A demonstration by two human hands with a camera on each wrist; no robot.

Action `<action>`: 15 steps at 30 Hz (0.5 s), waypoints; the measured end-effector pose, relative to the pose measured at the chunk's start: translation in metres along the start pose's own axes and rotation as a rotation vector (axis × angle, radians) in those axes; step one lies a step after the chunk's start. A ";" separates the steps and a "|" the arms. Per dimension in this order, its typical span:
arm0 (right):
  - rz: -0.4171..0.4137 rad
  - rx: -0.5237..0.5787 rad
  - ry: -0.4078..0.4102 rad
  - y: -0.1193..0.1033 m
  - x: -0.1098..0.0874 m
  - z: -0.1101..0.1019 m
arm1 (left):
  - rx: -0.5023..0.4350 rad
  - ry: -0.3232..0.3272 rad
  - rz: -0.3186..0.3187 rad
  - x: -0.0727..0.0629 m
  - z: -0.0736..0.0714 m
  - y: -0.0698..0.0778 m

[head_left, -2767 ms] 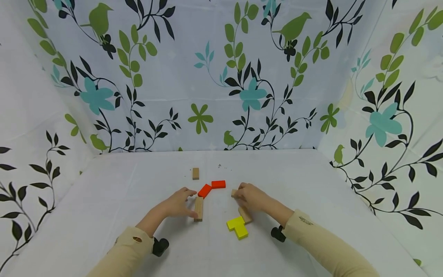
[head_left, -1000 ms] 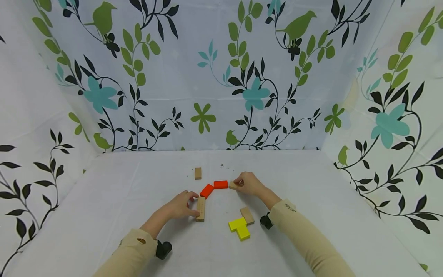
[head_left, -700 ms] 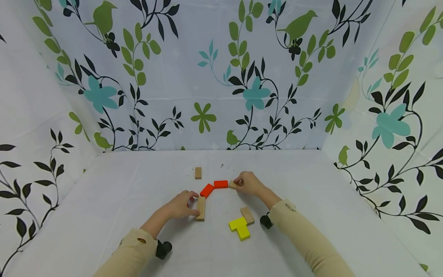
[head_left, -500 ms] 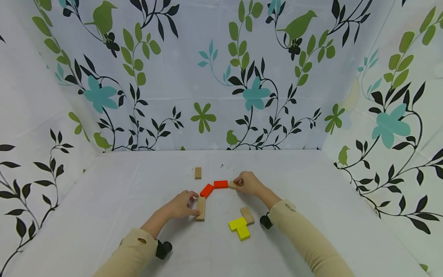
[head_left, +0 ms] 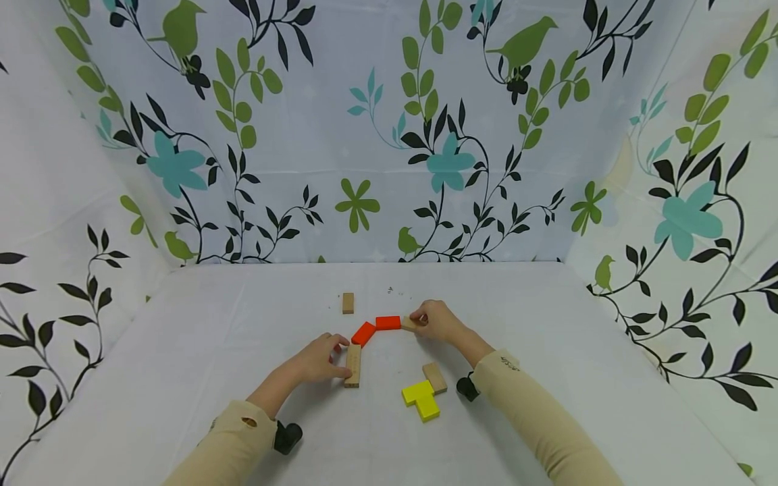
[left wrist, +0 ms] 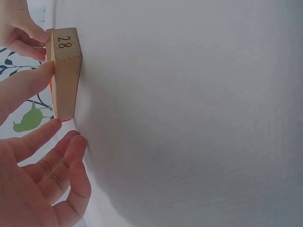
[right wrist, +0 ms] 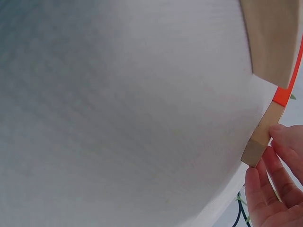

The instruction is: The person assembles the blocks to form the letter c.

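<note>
My left hand (head_left: 316,360) is at a long wooden block (head_left: 352,366), its thumb on the block's left side and its index fingertip by the far end. In the left wrist view the block's end bears the number 28, and the other fingers are loosely bent. Between thumb and fingers, my right hand (head_left: 439,321) pinches a smaller wooden block (right wrist: 265,131), partly hidden from above. That block meets a red block (head_left: 387,323). A second red block (head_left: 363,334) slants from there to the long block's far end, so the pieces form a bent row.
Nearer the person, a yellow T-shaped block (head_left: 421,399) lies against another wooden block (head_left: 434,378). Beyond the row stands a small wooden block (head_left: 348,303). White cloth (head_left: 255,297) covers the table; a patterned curtain (head_left: 377,148) hangs behind.
Earlier my right hand was nearer the person with the small block apart from the row; it moved away from the person until the block met the red one. Both hands then stayed still.
</note>
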State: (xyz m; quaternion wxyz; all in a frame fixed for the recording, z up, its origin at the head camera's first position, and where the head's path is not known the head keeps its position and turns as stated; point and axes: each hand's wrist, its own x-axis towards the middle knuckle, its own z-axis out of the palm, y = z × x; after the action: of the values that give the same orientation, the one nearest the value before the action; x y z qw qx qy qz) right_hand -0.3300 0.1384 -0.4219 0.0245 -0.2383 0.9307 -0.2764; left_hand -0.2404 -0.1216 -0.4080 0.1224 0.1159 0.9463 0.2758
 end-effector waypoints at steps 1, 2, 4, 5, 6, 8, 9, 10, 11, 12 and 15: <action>0.000 -0.001 -0.001 0.000 0.000 0.000 | 0.000 -0.001 0.001 0.000 0.000 0.000; 0.001 -0.001 -0.002 0.000 0.000 0.000 | -0.001 -0.002 0.003 0.000 0.000 0.000; 0.000 -0.006 0.000 0.000 0.000 0.000 | -0.005 -0.001 0.008 0.000 0.000 0.000; 0.000 -0.008 0.002 0.001 0.000 0.000 | -0.007 -0.001 0.009 0.000 0.000 0.000; -0.002 -0.010 0.005 0.001 0.000 0.000 | -0.009 -0.002 0.010 0.000 0.000 0.000; -0.005 -0.013 0.010 0.001 0.001 0.000 | -0.009 -0.002 0.012 -0.001 0.000 0.000; -0.006 -0.014 0.011 0.001 0.001 0.000 | -0.009 -0.001 0.013 -0.001 0.000 0.001; -0.008 -0.015 0.012 0.001 0.001 0.000 | -0.009 -0.001 0.012 -0.001 0.000 0.001; -0.009 -0.015 0.013 0.001 0.001 0.000 | -0.008 -0.001 0.011 -0.002 0.000 0.001; -0.010 -0.016 0.013 0.001 0.001 0.000 | -0.007 -0.002 0.012 -0.002 -0.001 0.001; -0.009 -0.019 0.013 0.001 0.001 0.000 | -0.006 -0.011 0.012 -0.002 -0.002 0.002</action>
State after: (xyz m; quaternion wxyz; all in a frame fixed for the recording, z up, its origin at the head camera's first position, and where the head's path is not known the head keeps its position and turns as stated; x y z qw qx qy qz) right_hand -0.3309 0.1384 -0.4226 0.0150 -0.2408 0.9324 -0.2689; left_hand -0.2390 -0.1217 -0.4048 0.1263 0.1228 0.9440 0.2789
